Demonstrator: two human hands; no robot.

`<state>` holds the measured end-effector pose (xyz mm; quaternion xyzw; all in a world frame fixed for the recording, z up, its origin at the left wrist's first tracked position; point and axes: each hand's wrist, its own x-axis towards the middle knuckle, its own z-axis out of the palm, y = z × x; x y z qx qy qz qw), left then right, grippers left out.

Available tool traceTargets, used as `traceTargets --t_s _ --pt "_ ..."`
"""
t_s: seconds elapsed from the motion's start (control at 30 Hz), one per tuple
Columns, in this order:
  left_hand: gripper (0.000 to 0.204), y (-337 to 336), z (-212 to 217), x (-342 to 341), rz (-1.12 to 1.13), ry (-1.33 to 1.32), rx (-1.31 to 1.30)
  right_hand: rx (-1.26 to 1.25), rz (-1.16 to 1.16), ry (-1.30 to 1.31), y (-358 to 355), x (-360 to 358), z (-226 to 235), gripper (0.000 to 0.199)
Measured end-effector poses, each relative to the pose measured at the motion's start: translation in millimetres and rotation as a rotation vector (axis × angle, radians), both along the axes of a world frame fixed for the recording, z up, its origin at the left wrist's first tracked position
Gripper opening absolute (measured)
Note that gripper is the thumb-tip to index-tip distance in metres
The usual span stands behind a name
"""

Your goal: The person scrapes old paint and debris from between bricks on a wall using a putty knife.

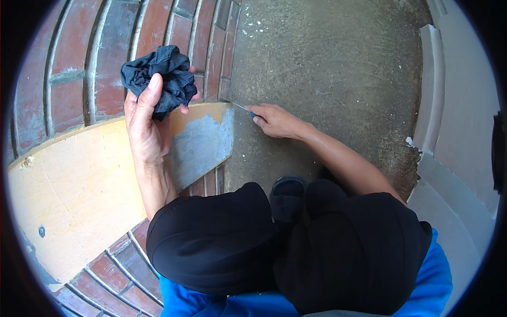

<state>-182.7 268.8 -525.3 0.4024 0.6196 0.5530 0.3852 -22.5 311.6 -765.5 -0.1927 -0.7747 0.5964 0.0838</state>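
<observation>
My left hand (146, 127) is raised in front of the brick wall, closed around a crumpled dark blue-grey cloth (161, 76) with the thumb pressed over it. Low down to the right, my right hand (277, 121) grips a thin metal tool (239, 105) with a bit of blue at its handle, much like a slim screwdriver. Its tip points at the foot of the wall, by the end of a yellowish plastered band (90, 185). A bluish-grey patch (206, 140) covers that end of the band. Most of the handle is hidden in my fingers.
Red-brown brickwork (116, 47) with pale joints runs above and below the band. A stained concrete floor (327, 58) with white flecks lies to the right, bordered by a pale wall (470, 79) with a ledge. My black-clad knees (222, 243) and a dark sandal (288, 187) are close below.
</observation>
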Motion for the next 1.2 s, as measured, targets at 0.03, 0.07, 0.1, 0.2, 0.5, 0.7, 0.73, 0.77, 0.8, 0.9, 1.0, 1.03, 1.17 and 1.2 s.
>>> traceTargets --t_s 0.03,0.07,0.1,0.2,0.5,0.7,0.73,0.77,0.8,0.9,1.0,1.03,1.17,1.2 --pt "0.041 -0.1 1.6 0.3 0.005 0.004 0.004 -0.001 0.002 -0.001 1.9 -0.6 -1.4 0.042" --pt "0.041 0.0 2.0 1.2 0.007 0.002 0.003 0.024 -0.009 -0.010 4.6 -0.7 -3.7 0.040" --pt "0.041 -0.3 1.3 1.4 0.009 0.010 0.000 0.047 -0.019 -0.016 5.7 -2.1 -2.9 0.039" --pt "0.042 -0.8 0.6 1.5 0.013 0.012 -0.002 0.040 -0.099 0.101 2.9 2.8 3.1 0.036" --pt "0.043 -0.3 -1.3 -1.5 0.014 0.034 -0.001 0.098 -0.162 0.055 2.3 5.8 8.4 0.029" --pt "0.042 0.4 0.2 0.1 0.022 0.035 -0.010 0.059 -0.171 0.058 1.1 6.6 16.1 0.024" --pt "0.042 0.3 -0.2 -0.1 0.015 0.037 -0.008 0.060 -0.173 0.059 2.5 6.9 15.7 0.024" --pt "0.042 0.4 -0.8 0.5 0.014 0.038 -0.008 0.084 -0.115 -0.039 4.8 7.1 14.8 0.025" --pt "0.042 0.2 -2.4 1.5 0.018 0.037 -0.005 0.106 -0.056 -0.137 5.7 7.1 14.1 0.025" --pt "0.042 -0.4 -2.4 0.2 0.017 0.037 -0.002 0.055 -0.211 -0.031 5.2 9.4 18.4 0.024" --pt "0.043 -0.2 0.9 0.9 0.020 0.042 -0.008 0.087 -0.261 0.121 -2.7 4.7 14.8 0.023" --pt "0.043 0.2 1.5 1.0 0.028 0.045 -0.015 0.087 -0.262 0.121 -4.8 3.2 9.8 0.023" --pt "0.043 0.0 -2.7 -1.2 0.021 0.040 -0.009 0.145 -0.171 -0.037 -5.3 0.9 1.4 0.024" --pt "0.042 -0.2 -2.8 -0.7 0.013 0.043 -0.006 0.146 -0.194 -0.033 -4.4 2.0 3.9 0.024"
